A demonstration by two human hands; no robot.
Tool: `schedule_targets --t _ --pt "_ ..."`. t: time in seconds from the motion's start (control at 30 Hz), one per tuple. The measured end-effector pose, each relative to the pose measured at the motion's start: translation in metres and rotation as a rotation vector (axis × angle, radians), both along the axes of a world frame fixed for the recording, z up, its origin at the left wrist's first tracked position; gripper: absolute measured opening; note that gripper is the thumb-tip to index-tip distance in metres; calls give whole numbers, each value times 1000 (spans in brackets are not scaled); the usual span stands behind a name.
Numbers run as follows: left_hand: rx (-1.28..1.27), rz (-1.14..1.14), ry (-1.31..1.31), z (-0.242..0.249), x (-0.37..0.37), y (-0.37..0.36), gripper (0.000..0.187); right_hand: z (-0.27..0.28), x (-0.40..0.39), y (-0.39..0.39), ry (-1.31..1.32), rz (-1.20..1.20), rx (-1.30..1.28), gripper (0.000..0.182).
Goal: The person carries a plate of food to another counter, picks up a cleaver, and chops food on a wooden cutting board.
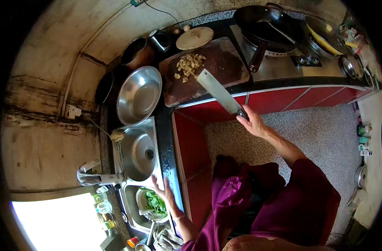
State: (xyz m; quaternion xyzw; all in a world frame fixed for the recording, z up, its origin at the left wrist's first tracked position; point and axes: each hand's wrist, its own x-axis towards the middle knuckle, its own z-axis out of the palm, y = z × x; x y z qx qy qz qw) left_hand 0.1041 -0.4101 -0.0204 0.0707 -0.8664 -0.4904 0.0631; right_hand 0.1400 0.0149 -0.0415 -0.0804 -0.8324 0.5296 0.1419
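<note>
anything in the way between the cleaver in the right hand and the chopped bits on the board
Nothing visible. The cleaver in the right hand points toward the chopped bits on the cutting board, and no other object shows between its end and them. The cleaver's height is hard to judge.

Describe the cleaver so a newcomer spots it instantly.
Beside the stove lies a brown chopping board. In front of it, the right hand holds the cleaver. Its broad, straight-edged blade and dark handle set it apart from the round metal bowl.
</note>
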Motion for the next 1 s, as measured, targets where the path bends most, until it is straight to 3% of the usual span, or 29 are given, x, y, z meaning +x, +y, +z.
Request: schedule_targets --t 0.03,0.07,0.13,0.2,0.27,0.37,0.53,0.57,0.77,0.8,0.87,0.97,1.0 --pt "28 -131 -19 17 -20 38 66 -1 -13 13 37 -50 171 29" --pt "126 -200 -20 18 -44 74 67 8 -28 20 9 -70 79 33" --pt "117 -385 58 30 -92 139 68 10 -59 36 160 -129 178 37" --pt "115 -540 159 11 -153 186 68 16 -84 57 2 -80 156 32" --pt "-82 -620 266 19 -205 233 71 20 -107 69 -57 -123 181 29" --pt "-158 -657 307 19 -277 285 75 25 -137 81 -16 -215 342 27" --pt "-318 -762 298 -11 -388 341 74 18 -163 100 -16 -216 321 31" --pt "-243 -765 305 -26 -412 352 70 18 -163 100 -22 -235 313 31" --pt "-384 -689 355 -35 -465 412 47 7 -149 96 -73 -331 163 33" --pt "-381 -683 351 -34 -468 425 47 9 -147 98 -39 -360 152 33" --pt "-364 -738 333 -30 -474 447 47 17 -143 103 -220 -301 -16 40" --pt "-379 -698 314 -31 -486 485 54 -3 -142 110 -166 -344 20 43" --pt "-417 -698 269 -27 -489 498 57 -18 -139 111 -84 -378 131 30"
